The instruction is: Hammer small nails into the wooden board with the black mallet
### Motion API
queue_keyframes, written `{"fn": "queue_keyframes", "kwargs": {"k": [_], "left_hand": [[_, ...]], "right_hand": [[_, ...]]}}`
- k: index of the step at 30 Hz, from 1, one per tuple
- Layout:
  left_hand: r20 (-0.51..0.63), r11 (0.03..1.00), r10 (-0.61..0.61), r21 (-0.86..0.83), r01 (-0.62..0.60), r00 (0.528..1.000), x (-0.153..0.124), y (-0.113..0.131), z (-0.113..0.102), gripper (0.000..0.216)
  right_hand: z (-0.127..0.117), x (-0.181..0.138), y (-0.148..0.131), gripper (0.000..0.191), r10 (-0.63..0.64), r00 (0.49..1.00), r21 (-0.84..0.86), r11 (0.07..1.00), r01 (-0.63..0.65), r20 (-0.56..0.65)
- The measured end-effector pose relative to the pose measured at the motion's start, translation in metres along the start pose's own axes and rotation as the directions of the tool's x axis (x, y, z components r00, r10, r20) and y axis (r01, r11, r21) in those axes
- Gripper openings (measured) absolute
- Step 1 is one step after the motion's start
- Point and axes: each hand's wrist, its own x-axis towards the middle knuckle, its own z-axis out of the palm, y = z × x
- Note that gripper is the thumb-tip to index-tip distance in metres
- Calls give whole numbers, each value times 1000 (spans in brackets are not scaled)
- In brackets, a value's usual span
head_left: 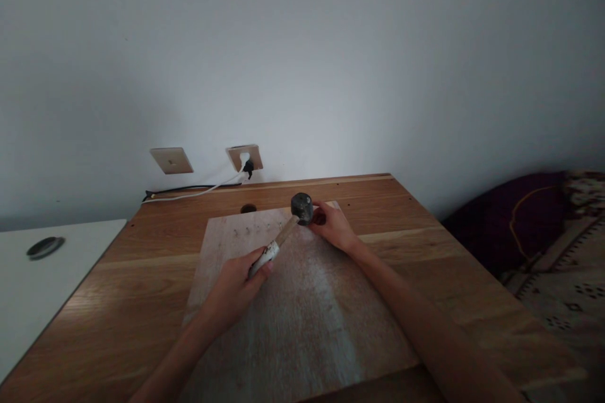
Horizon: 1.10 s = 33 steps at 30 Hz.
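My left hand (pixel 239 286) is wrapped round the white-taped grip of a mallet (pixel 286 231). The mallet's dark, round head (pixel 301 208) is at the far part of a pale wooden board (pixel 283 315). Right beside that head is my right hand (pixel 332 225), its thumb and fingers curled together in a pinch. Whatever they pinch is hidden behind the mallet head. Several small nails (pixel 258 228) stand upright in a row along the board's far left part.
Under the board is a brown wooden table (pixel 142 289). A white surface (pixel 57 283) with a dark oval piece (pixel 46 247) adjoins it at left. Cords (pixel 198 192) run from a wall socket (pixel 244 157) along the back edge. Purple and patterned cloth (pixel 501 220) lies at right.
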Motion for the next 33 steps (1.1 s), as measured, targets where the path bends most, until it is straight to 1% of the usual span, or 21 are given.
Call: {"fn": "queue_keyframes", "kwargs": {"k": [4, 8, 12, 14, 16, 17, 18, 19, 20, 21, 22, 24, 25, 26, 27, 28, 30, 31, 32, 33], "left_hand": [[-8, 1000, -8, 18, 8, 1000, 1, 0, 2, 41], [5, 1000, 10, 27, -10, 1000, 2, 1, 2, 38], [20, 1000, 13, 19, -13, 1000, -3, -2, -8, 39], [24, 1000, 11, 17, -12, 1000, -8, -7, -15, 40], [3, 1000, 8, 4, -8, 1000, -14, -13, -20, 41], [-18, 1000, -1, -2, 1, 1000, -16, -16, -22, 42], [-40, 1000, -13, -8, 12, 999, -18, -19, -23, 43], [-65, 1000, -23, -15, 22, 998, -20, -22, -23, 44], [-91, 999, -30, -21, 28, 995, -21, -25, -22, 45], [-112, 999, -33, -29, 30, 993, -22, -27, -22, 45], [-128, 999, -34, -39, 29, 991, -23, -29, -21, 45], [-146, 998, -33, -59, 24, 989, -24, -32, -21, 45], [-148, 997, -34, -70, 24, 988, -25, -32, -21, 46], [-145, 997, -34, -80, 23, 989, -26, -32, -22, 46], [-141, 996, -34, -87, 22, 989, -27, -32, -24, 45], [-136, 996, -34, -91, 22, 990, -28, -31, -25, 44], [-125, 995, -45, -91, 34, 991, -30, -31, -26, 42], [-119, 995, -56, -92, 45, 991, -30, -30, -27, 42], [-112, 994, -66, -96, 55, 992, -30, -30, -26, 42], [-102, 993, -73, -100, 63, 992, -30, -30, -25, 43]], "right_hand": [[1, -1, 0, 41, -13, 1000, -7, 1000, 13, 0], [3, -1, 0, 42, -18, 1000, -22, 1000, 18, -3], [-9, -3, -5, 43, -27, 999, -64, 998, 25, -32], [-18, -8, -16, 36, -36, 996, -111, 993, 27, -81], [-21, -17, -35, 25, -70, 991, -167, 985, 51, -113], [-18, -24, -47, 21, -105, 990, -194, 977, 85, -96], [-12, -32, -60, 19, -169, 985, -219, 963, 159, -30], [-2, -40, -73, 21, -319, 936, -282, 894, 349, 147], [11, -49, -86, 23, -441, 838, -313, 786, 534, 322], [25, -56, -97, 21, -519, 722, -318, 662, 678, 458], [39, -63, -106, 17, -548, 640, -332, 560, 759, 539], [61, -71, -114, 13, -561, 538, -345, 418, 840, 630], [66, -71, -114, 15, -560, 515, -340, 392, 855, 649], [68, -70, -112, 17, -559, 510, -331, 395, 857, 653], [65, -66, -107, 18, -559, 514, -322, 410, 853, 651], [59, -61, -99, 18, -554, 551, -320, 463, 827, 624], [38, -48, -80, 16, -526, 657, -347, 572, 743, 540], [26, -41, -68, 19, -455, 792, -343, 727, 595, 408], [13, -35, -56, 19, -353, 900, -302, 855, 422, 257], [2, -29, -44, 18, -213, 974, -264, 938, 226, 74]]}}
